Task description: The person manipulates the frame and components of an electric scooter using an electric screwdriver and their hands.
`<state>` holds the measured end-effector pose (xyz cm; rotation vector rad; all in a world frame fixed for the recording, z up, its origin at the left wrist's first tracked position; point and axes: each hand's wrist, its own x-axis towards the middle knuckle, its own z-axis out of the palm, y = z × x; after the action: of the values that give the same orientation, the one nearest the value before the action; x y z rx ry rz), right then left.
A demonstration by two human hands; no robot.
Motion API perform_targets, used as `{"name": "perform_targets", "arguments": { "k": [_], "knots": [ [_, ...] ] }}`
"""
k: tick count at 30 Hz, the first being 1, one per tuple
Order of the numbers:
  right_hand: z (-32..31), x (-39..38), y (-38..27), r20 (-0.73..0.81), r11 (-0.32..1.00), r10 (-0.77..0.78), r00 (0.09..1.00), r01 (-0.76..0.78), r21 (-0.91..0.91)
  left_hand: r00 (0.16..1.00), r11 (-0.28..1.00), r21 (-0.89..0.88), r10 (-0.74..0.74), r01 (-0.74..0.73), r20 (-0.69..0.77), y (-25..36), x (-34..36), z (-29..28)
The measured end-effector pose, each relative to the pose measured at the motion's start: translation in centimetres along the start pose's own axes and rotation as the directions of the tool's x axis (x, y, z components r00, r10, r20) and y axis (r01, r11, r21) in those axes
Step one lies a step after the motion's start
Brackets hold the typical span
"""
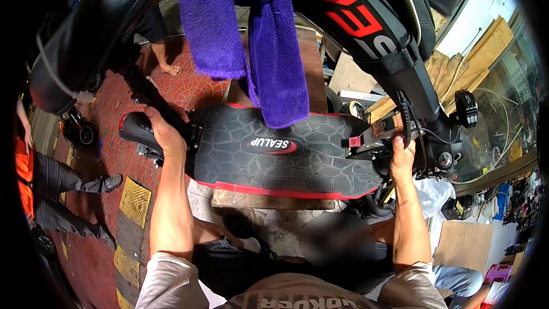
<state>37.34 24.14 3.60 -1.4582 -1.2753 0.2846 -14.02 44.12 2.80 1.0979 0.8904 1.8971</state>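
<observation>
An electric scooter lies across in front of me, its black deck (pixel 229 160) with a crackle pattern and red edging facing up. My left hand (pixel 167 134) is closed around the rear end, between the black rear fender (pixel 139 126) and the deck. Its fingertips are partly hidden behind that part. At the right, my right hand (pixel 403 157) grips the front neck where the deck meets the thick black stem (pixel 403 74); most of its fingers are out of sight. A purple towel (pixel 280 68) hangs knotted above the deck, its lower end overlapping the far edge.
Under the deck is a wooden support (pixel 274 197). A black curved tube-like part (pixel 97 28) arches over the far left. People stand or sit at the left, one in dark trousers (pixel 63 177). A yellow-black ramp (pixel 134 206), wooden boards (pixel 480 57) and a cardboard piece (pixel 464 243) surround the spot.
</observation>
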Motion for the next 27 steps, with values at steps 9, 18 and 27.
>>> {"name": "perform_targets", "arguments": {
  "k": [9, 18, 27],
  "knots": [
    [-0.3, 0.1, 2.1, -0.029, 0.998, 0.006, 1.000, -0.004, 0.058, 0.999, 0.998, -0.051, -0.034, 0.033, -0.018, 1.1, -0.4, 0.0],
    [-1.7, 0.3, 3.5, 0.095, 0.990, 0.115, 0.989, -0.122, 0.074, 0.911, 0.731, -0.601, -0.412, 0.322, -0.014, 2.7, 2.7, -2.2],
    [-1.4, 0.4, 1.8, 0.033, 0.992, 0.088, 0.996, -0.090, 0.084, 0.926, 0.908, -0.202, -0.376, 0.367, -0.008, 2.7, 2.5, -2.9]
  ]
}}
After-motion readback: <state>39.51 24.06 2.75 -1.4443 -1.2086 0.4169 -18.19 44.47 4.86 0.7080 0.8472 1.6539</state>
